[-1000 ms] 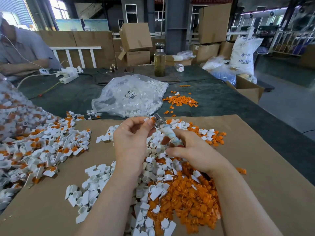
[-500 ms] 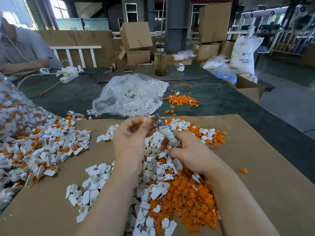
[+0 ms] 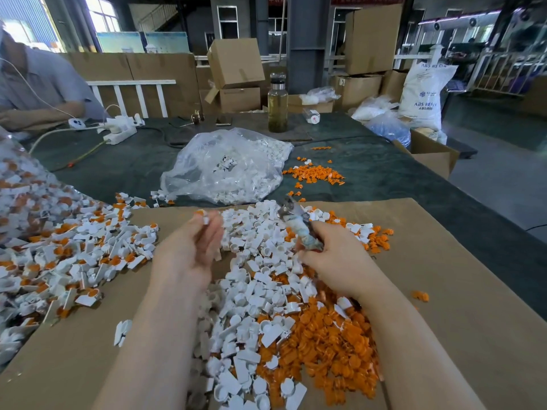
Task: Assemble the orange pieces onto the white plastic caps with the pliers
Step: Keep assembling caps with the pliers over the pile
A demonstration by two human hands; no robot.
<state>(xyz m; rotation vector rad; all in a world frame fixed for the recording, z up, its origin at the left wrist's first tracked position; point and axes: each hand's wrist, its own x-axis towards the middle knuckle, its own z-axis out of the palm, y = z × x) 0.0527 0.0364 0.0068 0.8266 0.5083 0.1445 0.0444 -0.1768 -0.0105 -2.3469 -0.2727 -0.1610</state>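
Two hands are working over the middle of the cardboard sheet (image 3: 444, 291), and the picture has just changed: half a second ago we were holding a cap up against the nose of the pliers, and now we are pulling the two apart. Our left hand (image 3: 189, 247) is swinging away toward the left, fingers blurred and loosening, with a finished cap (image 3: 202, 216), white with an orange insert showing, leaving the fingertips; whether we are still touching it or already letting it fly, we cannot tell. Our right hand (image 3: 334, 261) is keeping its fingers wrapped round the handles of the pliers (image 3: 296, 223), whose metal nose is pointing up and away, holding nothing that we can see.

We are reading this as one assembly done and being tossed toward the pile of finished caps (image 3: 74, 241) on our left. Loose white plastic caps (image 3: 260, 291) are lying heaped between our forearms, and the orange pieces (image 3: 325, 344) are piled just beside them, under our right wrist. Next we are probably reaching for a fresh cap and insert.
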